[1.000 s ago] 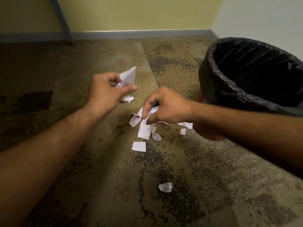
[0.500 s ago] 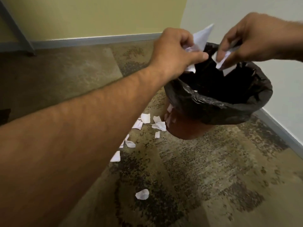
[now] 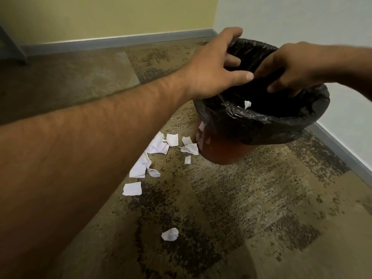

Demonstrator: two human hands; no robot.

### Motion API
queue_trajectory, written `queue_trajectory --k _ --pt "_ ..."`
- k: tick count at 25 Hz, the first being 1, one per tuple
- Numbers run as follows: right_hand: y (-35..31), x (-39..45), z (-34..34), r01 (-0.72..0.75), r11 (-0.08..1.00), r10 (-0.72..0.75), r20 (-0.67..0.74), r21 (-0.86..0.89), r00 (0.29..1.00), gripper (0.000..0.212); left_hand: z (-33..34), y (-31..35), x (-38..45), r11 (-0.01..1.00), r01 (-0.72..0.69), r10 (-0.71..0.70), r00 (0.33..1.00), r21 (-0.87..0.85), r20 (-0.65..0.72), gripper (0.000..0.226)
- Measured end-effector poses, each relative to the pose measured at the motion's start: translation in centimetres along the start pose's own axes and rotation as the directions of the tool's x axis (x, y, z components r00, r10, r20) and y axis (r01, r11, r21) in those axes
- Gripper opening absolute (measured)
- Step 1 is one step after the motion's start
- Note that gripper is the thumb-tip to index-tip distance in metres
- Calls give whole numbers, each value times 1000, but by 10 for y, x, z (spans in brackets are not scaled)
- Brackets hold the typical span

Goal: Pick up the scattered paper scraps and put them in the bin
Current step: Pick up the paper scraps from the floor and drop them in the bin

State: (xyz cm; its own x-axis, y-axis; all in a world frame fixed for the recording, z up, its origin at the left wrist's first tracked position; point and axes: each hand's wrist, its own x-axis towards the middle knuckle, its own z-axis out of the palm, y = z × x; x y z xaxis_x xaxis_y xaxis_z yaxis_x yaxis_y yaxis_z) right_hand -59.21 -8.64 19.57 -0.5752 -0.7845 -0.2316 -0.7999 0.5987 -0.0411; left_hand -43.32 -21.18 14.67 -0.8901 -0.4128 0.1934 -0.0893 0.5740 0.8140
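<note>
Hands over the bin — left hand and right hand spread loose, empty.

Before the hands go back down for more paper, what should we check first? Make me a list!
1. Left hand empty: ok, fingers spread over the bin, no paper showing.
2. Right hand empty: ok, fingers loose, no paper showing.
3. Dropped paper went inside: ok, one white scrap shows within the black bag.
4. Floor finished: not ok, a bunch of scraps lies beside the bin's base, and one crumpled piece lies apart, nearer the camera.
5. Scraps hidden under the left arm: cannot tell.
6. Bin standing upright: ok.
</note>
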Motion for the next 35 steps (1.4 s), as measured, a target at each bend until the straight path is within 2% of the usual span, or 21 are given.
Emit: queue_trajectory --k 1,2,3,4,5,6,8,9,10,11,13,14,15,17,20,22,24,26,28,31,35 --pt "-4 0 3 46 998 -52 -133 -47 990 42 -4 -6 -5 999 -33 34 997 6 -67 81" --pt "-10 -2 6 125 990 -138 -306 -61 942 39 -8 -13 -11 999 -53 54 986 12 -158 75" --pt "-18 -7 8 232 970 -238 -476 -71 846 34 -13 -21 -17 999 -53 53 965 9 -256 68" --pt "-29 -11 10 345 932 -336 -607 -107 720 30 -19 -29 -24 999 -40 38 940 0 -339 61" --pt "-43 -16 13 444 882 -422 -682 -157 597 28 -24 -40 -32 1000 -20 16 919 -6 -394 55" --pt "-59 -21 18 532 823 -496 -710 -201 500 26 -29 -53 -40 1000 3 -5 906 -5 -424 50" --pt "-96 -29 42 706 665 -631 -688 -244 358 19 -39 -85 -58 996 80 -59 904 32 -424 43" --pt "-114 -35 60 787 572 -696 -645 -231 316 16 -44 -103 -69 990 131 -96 912 60 -399 40" --pt "-130 -41 84 853 487 -763 -567 -186 312 17 -48 -121 -80 977 196 -155 922 83 -354 39" --pt "-143 -48 112 895 431 -835 -429 -119 345 21 -51 -139 -93 955 276 -235 928 111 -290 41" --pt "-160 -62 174 895 447 -894 21 -12 447 40 -53 -170 -119 863 455 -436 890 218 -132 58" --pt "-164 -68 205 875 484 -849 242 -1 470 51 -52 -182 -133 806 513 -521 852 297 -55 71" --pt "-167 -74 230 856 518 -784 399 -4 476 60 -50 -193 -145 749 546 -593 805 374 12 84" --pt "-169 -83 269 820 572 -694 533 0 484 68 -41 -209 -169 654 594 -708 699 469 102 105" --pt "-164 -93 300 757 653 -627 588 38 511 47 -20 -228 -191 575 680 -789 607 455 91 137" --pt "-162 -93 303 747 663 -642 550 50 534 32 -3 -232 -197 557 729 -799 602 397 16 148" --pt "-159 -81 295 701 703 -679 405 121 612 27 10 -233 -197 575 729 -772 633 371 -48 147" --pt "-158 -58 277 572 789 -612 198 226 766 43 19 -234 -195 602 731 -752 655 320 -81 146" --pt "-163 -27 261 464 837 -500 61 290 864 72 23 -235 -191 621 729 -742 665 288 -83 147" --pt "-183 14 251 402 883 -427 62 242 902 98 30 -238 -186 609 729 -742 663 313 -98 136" --pt "-211 32 268 371 916 -397 232 151 888 113 37 -241 -189 603 718 -725 675 348 -136 103"
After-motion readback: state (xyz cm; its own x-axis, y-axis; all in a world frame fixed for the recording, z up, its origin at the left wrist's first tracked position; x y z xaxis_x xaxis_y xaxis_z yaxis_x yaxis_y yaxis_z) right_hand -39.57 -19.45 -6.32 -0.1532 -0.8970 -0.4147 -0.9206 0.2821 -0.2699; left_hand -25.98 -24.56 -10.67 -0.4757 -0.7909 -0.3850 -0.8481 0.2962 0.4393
